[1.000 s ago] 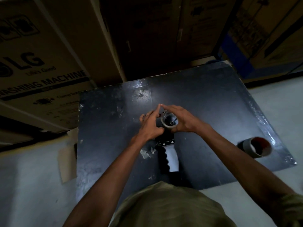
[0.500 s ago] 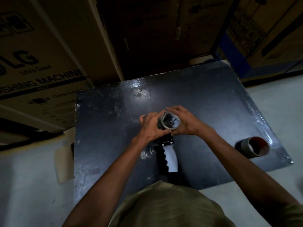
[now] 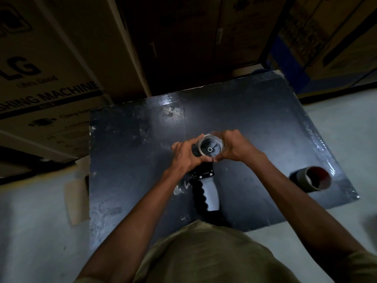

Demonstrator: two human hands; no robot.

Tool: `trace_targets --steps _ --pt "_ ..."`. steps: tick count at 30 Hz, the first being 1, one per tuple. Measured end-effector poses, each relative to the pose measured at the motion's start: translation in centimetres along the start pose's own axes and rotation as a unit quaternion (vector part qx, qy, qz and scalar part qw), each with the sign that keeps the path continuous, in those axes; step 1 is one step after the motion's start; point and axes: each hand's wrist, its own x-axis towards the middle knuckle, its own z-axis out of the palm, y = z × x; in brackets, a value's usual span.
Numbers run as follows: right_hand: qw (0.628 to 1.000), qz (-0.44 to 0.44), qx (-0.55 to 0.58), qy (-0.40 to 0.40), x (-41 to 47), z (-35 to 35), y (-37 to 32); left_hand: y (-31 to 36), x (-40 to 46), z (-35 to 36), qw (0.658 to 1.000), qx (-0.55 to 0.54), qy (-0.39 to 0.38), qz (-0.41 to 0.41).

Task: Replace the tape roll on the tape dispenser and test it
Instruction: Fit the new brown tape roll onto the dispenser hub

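Both hands meet over the middle of the black table (image 3: 130, 160) in the head view. Left hand (image 3: 184, 156) curls in from the left, thumb and forefinger pressed to the rim of the thin, near-empty tape roll (image 3: 210, 148); right hand (image 3: 234, 147) mirrors it from the right, fingers wrapped around the far and right side of the same ring. Each hand is partly closed on the roll, and the thumbs nearly meet at its near edge.

That roll sits on the hub of the tape dispenser (image 3: 206, 186), its open face turned up toward the camera so the dark spoked hub and a small bright centre show through it. The dispenser lies flat on the table with its long axis running from the person outward: the pale handle with its black wavy grip points back toward the person's chest, the roll end points away toward the stacked boxes. A black plate with small bright screws joins handle and head.

Whatever lies at the head beyond the roll is covered by the fingers. Light is dim, so it is unclear whether the roll is fully seated or lifted.

Well apart, near the right edge of the table, a grey tape roll (image 3: 310, 178) lies on its side with its reddish core opening facing right and toward the camera. A cardboard washing machine box (image 3: 51, 78) stands behind the table on the left.
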Motion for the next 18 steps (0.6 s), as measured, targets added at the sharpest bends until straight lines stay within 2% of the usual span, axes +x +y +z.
trace_targets --steps 6,12,18 --pt "0.998 0.018 -0.052 -0.021 0.4 -0.2 -0.9 0.1 0.6 -0.6 0.999 0.041 -0.012 0.003" --pt "0.996 0.033 -0.07 -0.031 0.6 -0.3 -1.1 0.0 0.3 -0.8 0.999 -0.002 -0.035 -0.013" --pt "0.995 0.041 -0.092 -0.027 1.0 0.8 -1.6 -0.4 0.4 -1.1 0.998 0.046 -0.046 0.001"
